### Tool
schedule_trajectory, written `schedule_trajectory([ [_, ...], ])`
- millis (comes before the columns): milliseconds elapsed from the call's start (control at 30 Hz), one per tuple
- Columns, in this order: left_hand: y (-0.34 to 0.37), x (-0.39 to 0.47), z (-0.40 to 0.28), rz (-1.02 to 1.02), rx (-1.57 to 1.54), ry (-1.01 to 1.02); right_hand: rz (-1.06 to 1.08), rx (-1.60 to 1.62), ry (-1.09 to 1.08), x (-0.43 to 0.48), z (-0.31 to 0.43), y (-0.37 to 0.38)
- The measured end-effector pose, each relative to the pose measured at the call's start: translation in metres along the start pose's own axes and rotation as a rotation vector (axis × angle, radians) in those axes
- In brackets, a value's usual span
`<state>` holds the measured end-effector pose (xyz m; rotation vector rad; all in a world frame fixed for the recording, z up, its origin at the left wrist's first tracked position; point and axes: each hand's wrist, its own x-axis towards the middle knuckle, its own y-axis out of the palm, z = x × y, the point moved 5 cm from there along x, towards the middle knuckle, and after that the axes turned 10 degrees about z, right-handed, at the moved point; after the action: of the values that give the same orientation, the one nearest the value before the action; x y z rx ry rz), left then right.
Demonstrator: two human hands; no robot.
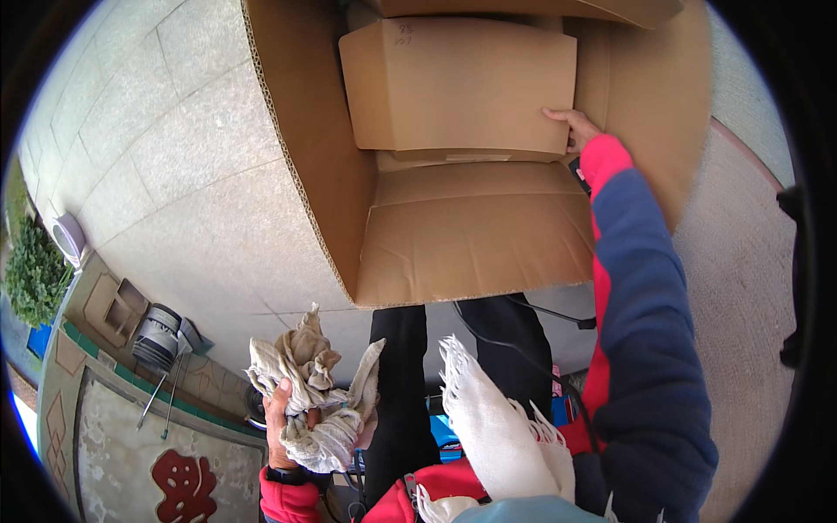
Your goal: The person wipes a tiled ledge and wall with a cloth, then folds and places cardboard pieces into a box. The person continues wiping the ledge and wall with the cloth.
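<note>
My left hand (278, 418) is closed around a crumpled, stained off-white cloth (327, 431), whose folds hang over my fingers. In front of me a large corrugated cardboard box (471, 242) stands with its open side towards me. Inside it sits a smaller cardboard piece (464, 85), box-like, with handwriting near its top left. My right hand (579, 129) grips the right edge of this piece, thumb on its front face and the other fingers mostly hidden. A dark object (579, 175) shows at my right wrist.
A white fringed scarf (490, 418) hangs from me, and a dark cable (503, 340) runs near my legs. Left of the box are pale paving (209, 163), a low wall (104, 418) with a red ornament, a bucket (157, 337) and a green shrub (33, 274).
</note>
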<state>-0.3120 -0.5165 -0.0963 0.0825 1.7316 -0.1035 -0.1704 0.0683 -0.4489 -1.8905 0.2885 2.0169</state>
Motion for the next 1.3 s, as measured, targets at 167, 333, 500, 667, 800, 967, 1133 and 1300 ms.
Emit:
schedule_trajectory([
  [167, -0.001, -0.002, -0.001, -0.027, -0.005, -0.039, 0.124, 0.275, -0.231, 0.003, -0.004, 0.007],
  [333, 0.003, -0.004, -0.006, 0.004, -0.005, -0.051, 0.066, 0.263, -0.228, 0.004, -0.009, 0.004],
  [500, 0.005, -0.003, -0.006, 0.002, -0.005, -0.03, 0.072, 0.199, -0.267, -0.006, -0.019, 0.008],
  [667, 0.002, -0.001, -0.004, 0.042, 0.043, -0.014, 0.138, 0.265, -0.315, -0.033, -0.022, 0.024],
  [800, -0.005, 0.001, -0.003, 0.07, 0.01, -0.004, 0.122, 0.21, -0.337, -0.072, -0.014, 0.04],
  [967, -0.007, 0.005, 0.0, 0.153, 0.06, 0.075, -0.054, 0.131, -0.327, -0.113, -0.023, 0.062],
  [1133, -0.006, 0.004, 0.001, 0.164, 0.058, 0.138, -0.094, 0.088, -0.403, -0.126, -0.021, 0.075],
  [1300, -0.005, 0.002, 0.001, 0.169, -0.002, 0.172, -0.078, 0.032, -0.371, -0.128, -0.004, 0.075],
])
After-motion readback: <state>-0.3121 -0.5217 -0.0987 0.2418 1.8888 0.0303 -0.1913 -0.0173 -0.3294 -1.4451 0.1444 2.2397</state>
